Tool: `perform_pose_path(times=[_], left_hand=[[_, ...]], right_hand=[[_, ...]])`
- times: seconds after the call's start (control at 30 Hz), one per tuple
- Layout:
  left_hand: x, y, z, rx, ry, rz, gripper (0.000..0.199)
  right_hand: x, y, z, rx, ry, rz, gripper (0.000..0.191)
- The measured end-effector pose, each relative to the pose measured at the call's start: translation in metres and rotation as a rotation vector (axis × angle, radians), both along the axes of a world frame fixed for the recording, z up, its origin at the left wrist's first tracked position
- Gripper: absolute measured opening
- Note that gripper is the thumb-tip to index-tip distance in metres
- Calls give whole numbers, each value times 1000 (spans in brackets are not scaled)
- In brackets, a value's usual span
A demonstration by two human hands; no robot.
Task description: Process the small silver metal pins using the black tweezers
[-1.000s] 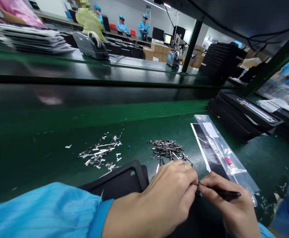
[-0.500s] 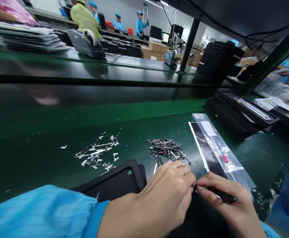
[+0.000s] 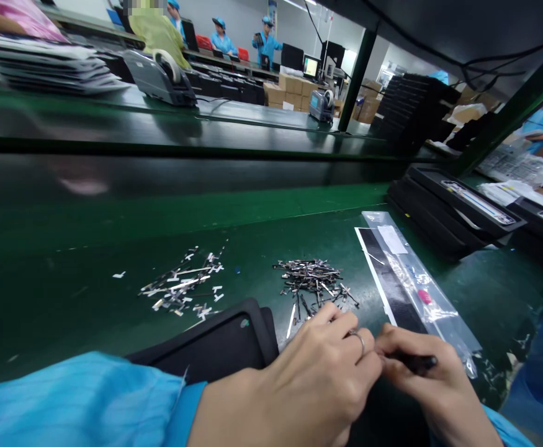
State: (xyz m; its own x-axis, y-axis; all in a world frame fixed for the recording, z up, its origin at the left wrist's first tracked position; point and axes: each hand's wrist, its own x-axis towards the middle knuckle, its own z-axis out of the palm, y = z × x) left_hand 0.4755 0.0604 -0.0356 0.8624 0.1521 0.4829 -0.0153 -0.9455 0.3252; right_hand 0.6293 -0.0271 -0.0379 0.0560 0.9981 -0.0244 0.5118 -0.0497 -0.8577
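I have the right hand point(image 3: 439, 392) gripping a black tool point(image 3: 424, 363) but can't tell what the curled left hand point(image 3: 329, 369) holds, and drifting it forward could scatter the strip pile point(image 3: 311, 275) at its twelve o'clock.

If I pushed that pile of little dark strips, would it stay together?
Probably not: the dark strips lie loosely crisscrossed, so they'd likely scatter. They look thin, so each is probably light. The shiny green table might let them slide.
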Motion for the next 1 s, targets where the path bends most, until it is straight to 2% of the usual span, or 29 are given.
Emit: perform_pose_path(times=[0.17,0.27,0.33,0.47,0.57,0.67,0.83,1.0], left_hand=[[2,-1,4,13,-70,-26,22],[-1,-1,4,-41,27,40,19],[-8,0,0,-90,149,92,16],[-24,2,-17,-201,229,49,40],[-27,2,-26,-309,291,47,37],[-23,1,-26,-342,336,85,30],[-20,3,-14,-347,424,87,24],[-19,4,-14,-338,376,33,25]], right_hand=[[5,-2,-8,-36,199,-156,20],[6,-5,-7,-29,252,-261,23],[6,-6,-6,-15,278,-285,25],[2,-5,-2,-26,359,-335,23],[-5,-3,2,-45,443,-435,22],[-11,-3,5,-66,514,-517,23],[-8,-5,2,-108,560,-440,24],[-7,-4,0,-117,599,-405,23]])
